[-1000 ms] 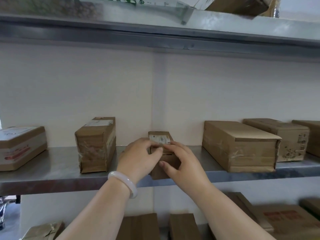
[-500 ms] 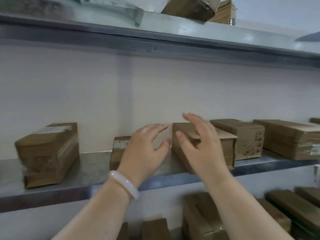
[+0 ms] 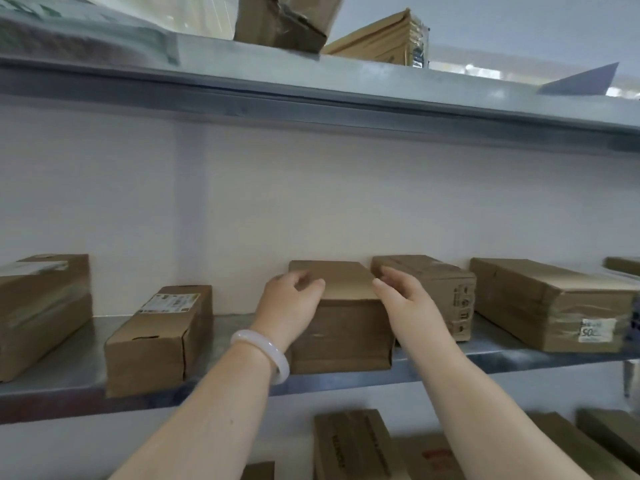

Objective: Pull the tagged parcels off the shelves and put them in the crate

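Head view. A plain parcel [image 3: 341, 327] stands at the front edge of the middle shelf [image 3: 502, 358], near its centre, its short brown face toward the camera. The left hand [image 3: 291, 306], with a pale bangle [image 3: 265, 355] on the wrist, grips the parcel's top left edge, its fingers [image 3: 311, 284] curled over onto the lid. The right hand [image 3: 405, 299] lies against the parcel's right side, fingers [image 3: 389, 277] nearly straight in the gap beside a printed box [image 3: 440, 292]; they are blurred. Left of the held parcel, apart from it, a labelled parcel [image 3: 159, 341] overhangs the front edge. Toward the right end lies a long parcel [image 3: 550, 303] with a white tag [image 3: 594, 330]. More boxes [image 3: 349, 445] lie below.
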### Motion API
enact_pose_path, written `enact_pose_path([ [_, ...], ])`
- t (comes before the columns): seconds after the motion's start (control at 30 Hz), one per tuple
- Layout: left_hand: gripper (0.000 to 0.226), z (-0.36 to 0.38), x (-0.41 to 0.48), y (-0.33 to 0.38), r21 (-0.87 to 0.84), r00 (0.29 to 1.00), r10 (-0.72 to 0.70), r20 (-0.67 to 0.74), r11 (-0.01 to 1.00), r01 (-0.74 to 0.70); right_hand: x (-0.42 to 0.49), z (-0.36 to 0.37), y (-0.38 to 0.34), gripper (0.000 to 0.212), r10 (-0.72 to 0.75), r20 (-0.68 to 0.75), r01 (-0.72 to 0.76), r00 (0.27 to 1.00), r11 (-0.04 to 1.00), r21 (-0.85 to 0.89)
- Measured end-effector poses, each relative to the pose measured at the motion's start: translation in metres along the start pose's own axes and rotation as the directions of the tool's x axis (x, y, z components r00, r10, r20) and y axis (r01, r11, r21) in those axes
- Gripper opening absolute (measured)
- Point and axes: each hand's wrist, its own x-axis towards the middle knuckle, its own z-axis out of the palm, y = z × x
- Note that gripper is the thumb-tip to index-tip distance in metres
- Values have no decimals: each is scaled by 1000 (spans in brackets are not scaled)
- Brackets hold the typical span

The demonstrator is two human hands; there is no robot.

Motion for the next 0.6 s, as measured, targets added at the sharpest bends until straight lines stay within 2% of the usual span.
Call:
enact_pose_path([
  [0.1, 41, 5, -6, -3, -75, 999, -39, -29, 997, 36, 3, -2, 9, 49, 84, 52, -88, 995, 993, 74],
  [0.23, 30, 8, -25, -1, -154, 994, 25, -109, 987, -42, 0, 0, 20, 55, 162, 132, -182, 978, 969, 165],
  [0.3, 26, 10, -38, -1, -147, 988, 70, -140, 985, -91, -3, 0, 22, 53, 144, 134, -172, 981, 958, 229],
  [0.43, 32, 16, -61, -2, -20, 954, 192, -230, 979, -202, -14, -3, 29, 40, 50, 140, -91, 989, 948, 305],
  [0.6, 39, 12, -71, -1, 145, 898, 352, -264, 935, -324, -30, -7, 32, 30, -81, 160, 9, 984, 913, 408],
])
